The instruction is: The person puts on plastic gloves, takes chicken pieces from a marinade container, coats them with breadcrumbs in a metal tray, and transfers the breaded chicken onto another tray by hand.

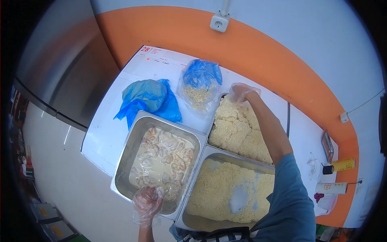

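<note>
My left hand (pixel 147 202), in a clear plastic glove, is at the near rim of a deep metal pan (pixel 125 161). Its fingers are curled together with white batter on them; whether anything is in them I cannot make out. In that pan, raw chicken pieces (pixel 163 152) lie in pale batter. My right hand (pixel 243 92), also gloved, reaches to the far end of a second pan filled with crumb-coated pieces (pixel 236 125). Its fingers bend down and inward, and what they hold is hidden. Nearer my body, a third metal pan (pixel 189 223) contains loose pale crumbs (pixel 213 191).
Behind the pans lie a blue plastic bag (pixel 147 97) and a clear bag holding a wire strainer (pixel 200 82) and crumbs. The white table (pixel 100 133) meets an orange wall band. Rolls (pixel 342 164) and a phone-like object (pixel 327 146) are at the right.
</note>
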### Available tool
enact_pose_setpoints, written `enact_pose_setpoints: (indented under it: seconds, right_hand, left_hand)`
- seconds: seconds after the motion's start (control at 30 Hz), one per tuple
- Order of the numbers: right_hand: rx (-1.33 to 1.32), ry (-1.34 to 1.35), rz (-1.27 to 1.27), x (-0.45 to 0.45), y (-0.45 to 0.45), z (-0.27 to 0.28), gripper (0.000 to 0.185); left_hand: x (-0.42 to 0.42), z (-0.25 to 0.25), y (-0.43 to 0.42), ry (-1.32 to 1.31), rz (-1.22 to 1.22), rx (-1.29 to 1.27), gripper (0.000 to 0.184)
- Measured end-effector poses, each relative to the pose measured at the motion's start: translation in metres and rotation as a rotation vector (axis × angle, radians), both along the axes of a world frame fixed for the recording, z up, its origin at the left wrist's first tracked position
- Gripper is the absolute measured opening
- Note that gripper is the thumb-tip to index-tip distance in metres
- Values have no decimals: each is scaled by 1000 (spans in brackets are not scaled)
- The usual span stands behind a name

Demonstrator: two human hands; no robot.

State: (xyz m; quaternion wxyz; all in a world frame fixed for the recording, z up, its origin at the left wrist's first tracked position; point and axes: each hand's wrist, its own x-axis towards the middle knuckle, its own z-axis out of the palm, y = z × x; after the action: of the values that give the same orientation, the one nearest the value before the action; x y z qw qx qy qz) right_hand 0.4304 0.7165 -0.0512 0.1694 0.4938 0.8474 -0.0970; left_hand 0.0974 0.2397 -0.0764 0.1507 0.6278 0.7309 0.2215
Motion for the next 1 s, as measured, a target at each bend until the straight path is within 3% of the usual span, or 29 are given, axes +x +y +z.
enact_pose_setpoints:
  seconds: [0.13,0.27,0.37,0.43,0.53,0.63,0.7,0.73,0.77,0.83,0.93,0.97,1.0]
  right_hand:
    - [-37,153,-120,-34,-51,30,41]
    - [48,135,-116,-25,-45,-43,50]
    - [80,57,-98,-32,-50,-56,55]
    - [83,90,-116,-39,-83,-16,55]
    - [108,136,-170,-38,-86,-21,49]
    - [183,75,-26,-18,-50,-84,45]
    - [176,264,-71,-10,-35,-104,47]
    - [171,359,-88,-25,-49,-76,50]
    - [299,127,-50,-26,-70,-43,56]
    - [652,234,-54,-8,-70,-63,67]
    - [417,506,-177,-13,-167,51,73]
    - [394,598,-183,-12,-202,80,71]
    - [284,694,-350,-4,-230,98,70]
  left_hand:
    - [2,4,2,-36,27,-62,25]
    - [0,-2,-1,5,14,-21,24]
    - [-1,-4,-3,33,15,-18,25]
    - [1,3,-1,2,29,-56,26]
    - [4,11,3,-11,50,-56,28]
    - [4,-12,-2,112,27,85,27]
    - [2,-13,-6,181,19,129,26]
    - [3,-8,-7,149,28,91,27]
    - [3,-2,-2,120,33,67,28]
    - [4,16,8,128,96,-189,31]
    - [-6,19,16,158,151,-320,37]
    - [-14,8,15,194,121,-244,39]
    - [-27,-12,13,229,86,-166,42]
